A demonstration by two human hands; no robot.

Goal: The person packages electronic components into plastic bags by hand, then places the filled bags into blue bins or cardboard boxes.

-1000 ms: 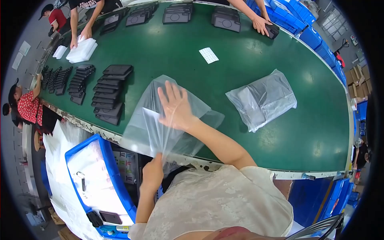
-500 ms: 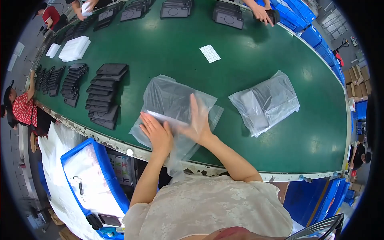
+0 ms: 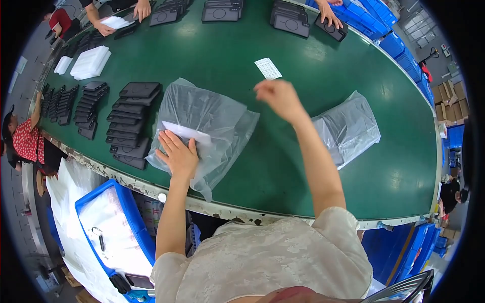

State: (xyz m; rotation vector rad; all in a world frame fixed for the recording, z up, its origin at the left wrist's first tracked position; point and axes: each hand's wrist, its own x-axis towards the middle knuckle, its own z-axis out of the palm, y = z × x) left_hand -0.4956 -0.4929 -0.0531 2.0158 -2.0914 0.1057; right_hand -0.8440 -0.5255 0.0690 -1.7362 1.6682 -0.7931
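Observation:
My left hand lies flat with fingers stretched on a translucent plastic bag. Beneath the plastic, along the fingertips, runs a flat white strip-like piece. My right hand is over the table, away from the bag, its fingers curled and smeared by motion. Just beyond its fingertips is a small white sheet with rows of printed marks. Under and beside my right forearm, a second, filled plastic bag rests on the green table.
Overlapping rows of flat black cases lie to the left, near white stacked sheets. Across the table, one person's hands handle white material; another person's hand touches a black case. A blue bin stands below the table edge.
My right hand has left the bag and moved up towards the small printed sheet. The bag and my left hand have shifted left, and the bag now lies more spread out.

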